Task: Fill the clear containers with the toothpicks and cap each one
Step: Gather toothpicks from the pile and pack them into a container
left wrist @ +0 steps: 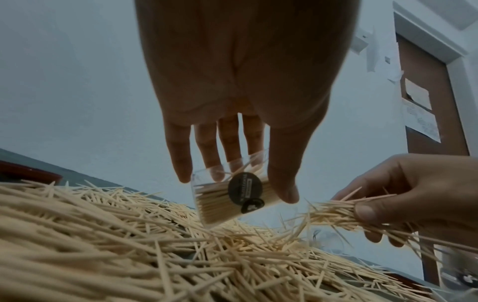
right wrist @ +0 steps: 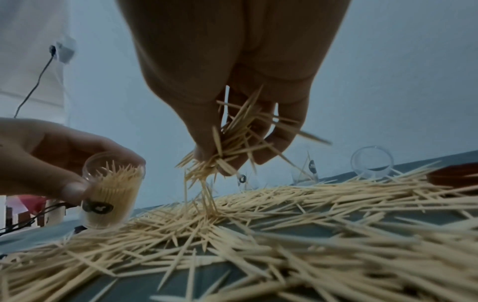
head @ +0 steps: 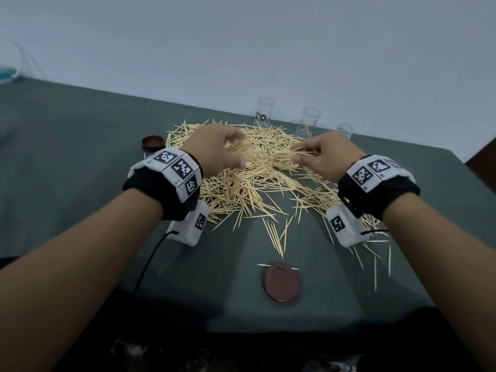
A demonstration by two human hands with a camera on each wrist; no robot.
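Observation:
A wide pile of toothpicks [head: 257, 173] covers the middle of the green table. My left hand [head: 217, 151] grips a clear container [left wrist: 232, 196] that is mostly full of toothpicks, tilted just above the pile. The same container [right wrist: 111, 194] shows at the left of the right wrist view. My right hand [head: 319, 157] pinches a bundle of toothpicks [right wrist: 227, 147] a little above the pile, to the right of the container; some ends hang down. Three more clear containers [head: 264, 112] [head: 308, 124] [head: 345, 130] stand behind the pile.
A brown cap [head: 281, 281] lies near the table's front edge with a toothpick under it. Another brown cap [head: 153, 142] sits left of the pile. Loose toothpicks [head: 375, 259] are scattered at the front right. A black cable [head: 150, 261] runs from my left wrist.

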